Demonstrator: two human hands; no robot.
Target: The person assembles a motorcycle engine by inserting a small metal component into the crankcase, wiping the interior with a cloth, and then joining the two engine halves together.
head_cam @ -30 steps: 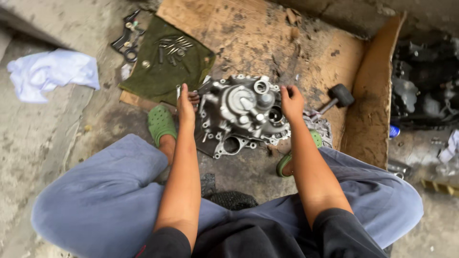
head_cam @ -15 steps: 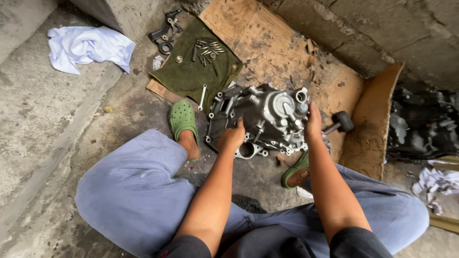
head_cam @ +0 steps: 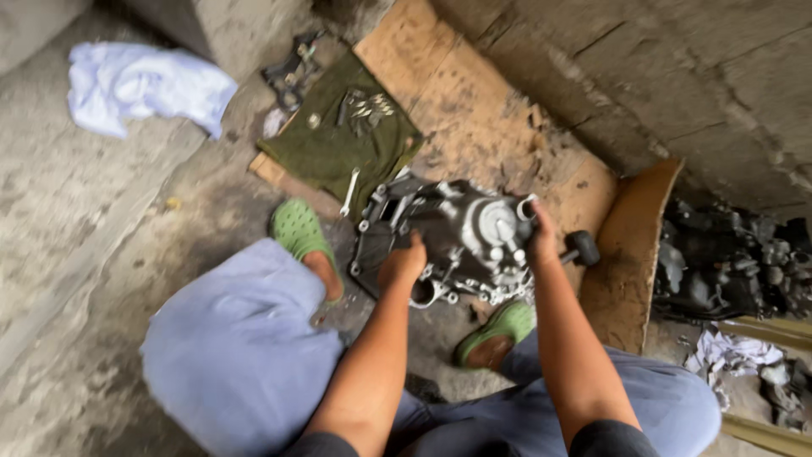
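Head view, looking down: a rough grey concrete floor [head_cam: 93, 279] is seen beneath a squatting person in loose blue-grey trousers [head_cam: 237, 355], with a flattened sheet of brown cardboard [head_cam: 482, 110] spread across it and bent up at its right edge. A grey cast-metal engine casing [head_cam: 457, 237], studded with bolt lugs and a round boss, is set on the cardboard's near edge, between the person's two feet in green perforated clogs [head_cam: 296, 230]. The casing is gripped from both sides: the left hand [head_cam: 403, 264] is closed over its near lower rim, and the right hand [head_cam: 540, 237] is clasped on its right end. A black-headed mallet [head_cam: 582, 247] is seen just beside the right hand, on the cardboard. A dark green cloth [head_cam: 338, 144] is laid at the cardboard's far left corner, with a cluster of small metal bolts [head_cam: 365, 106] resting on it and a slim silver spanner [head_cam: 350, 191] lying at its near edge. A crumpled white rag [head_cam: 144, 85] is seen well apart at upper left. Dark, greasy engine parts [head_cam: 727, 262] are heaped at the right, beyond the upturned cardboard.
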